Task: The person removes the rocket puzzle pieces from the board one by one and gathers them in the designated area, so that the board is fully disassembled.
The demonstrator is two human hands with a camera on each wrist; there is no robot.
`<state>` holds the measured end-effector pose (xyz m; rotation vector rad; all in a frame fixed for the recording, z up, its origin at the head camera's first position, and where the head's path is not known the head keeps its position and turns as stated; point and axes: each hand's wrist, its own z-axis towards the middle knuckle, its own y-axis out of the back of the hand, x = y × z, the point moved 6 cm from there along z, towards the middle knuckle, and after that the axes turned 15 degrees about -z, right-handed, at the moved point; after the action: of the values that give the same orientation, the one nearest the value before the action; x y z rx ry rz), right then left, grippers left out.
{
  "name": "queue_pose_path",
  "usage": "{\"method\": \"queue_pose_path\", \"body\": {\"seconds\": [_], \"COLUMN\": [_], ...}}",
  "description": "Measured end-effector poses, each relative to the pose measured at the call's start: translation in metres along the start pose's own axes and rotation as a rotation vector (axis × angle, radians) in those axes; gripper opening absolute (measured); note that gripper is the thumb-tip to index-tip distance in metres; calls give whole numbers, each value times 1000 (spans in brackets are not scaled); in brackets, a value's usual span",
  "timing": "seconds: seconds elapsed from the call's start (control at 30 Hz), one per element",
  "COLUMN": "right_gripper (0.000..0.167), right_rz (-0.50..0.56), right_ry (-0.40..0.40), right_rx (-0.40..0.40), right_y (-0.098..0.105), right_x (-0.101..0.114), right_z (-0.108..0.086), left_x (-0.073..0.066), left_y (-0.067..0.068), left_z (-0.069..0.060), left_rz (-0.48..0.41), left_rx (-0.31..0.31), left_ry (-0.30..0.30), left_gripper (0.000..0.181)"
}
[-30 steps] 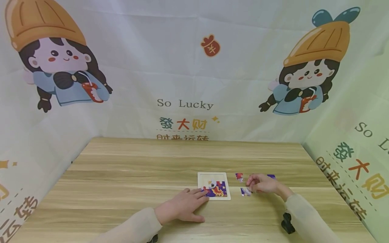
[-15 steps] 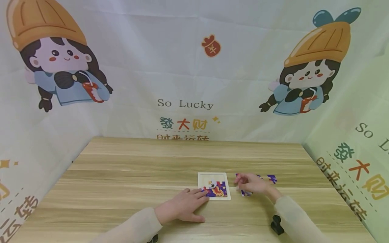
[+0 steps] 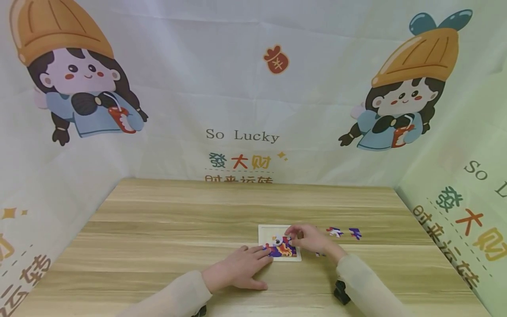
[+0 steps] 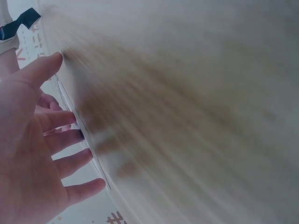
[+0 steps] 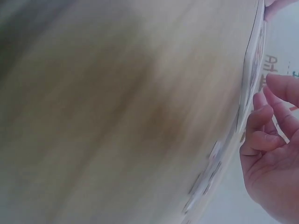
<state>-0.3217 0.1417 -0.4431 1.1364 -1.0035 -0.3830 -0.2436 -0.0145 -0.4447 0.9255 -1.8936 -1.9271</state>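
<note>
A square jigsaw tray (image 3: 260, 237) with a pale rim lies on the table, its lower part filled with purple, red and orange puzzle pieces (image 3: 283, 250). My left hand (image 3: 240, 268) rests flat with fingers spread, the fingertips on the tray's lower left part. Over the tray's right side, my right hand (image 3: 310, 240) pinches a small puzzle piece between thumb and fingers; the hand mostly hides it. In the right wrist view, the right hand (image 5: 273, 149) has its thumb and forefinger close together and the other fingers curled.
Loose puzzle pieces (image 3: 334, 232) lie right of the tray, with another purple piece (image 3: 355, 233) farther right. Parts of others are hidden under the right hand. The wooden table (image 3: 178, 220) meets a printed cloth backdrop (image 3: 237, 97) at the back and sides.
My right hand has moved left from the loose pieces to the tray's right side, uncovering pieces behind it. The left hand has stayed in place on the tray.
</note>
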Motion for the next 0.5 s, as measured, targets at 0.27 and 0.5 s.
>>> {"method": "queue_pose_path", "body": {"seconds": [0.27, 0.5], "right_gripper": [30, 37], "right_rz": [-85, -165], "right_ry": [-4, 13], "right_rx": [51, 92], "right_y": [-6, -10], "right_x": [12, 15], "right_z": [12, 17], "left_x": [0, 0], "left_y": [0, 0], "left_z": [0, 2], "left_rz": [1, 7], "left_rx": [-5, -10], "left_ry": [-3, -8], "left_gripper": [67, 67]}}
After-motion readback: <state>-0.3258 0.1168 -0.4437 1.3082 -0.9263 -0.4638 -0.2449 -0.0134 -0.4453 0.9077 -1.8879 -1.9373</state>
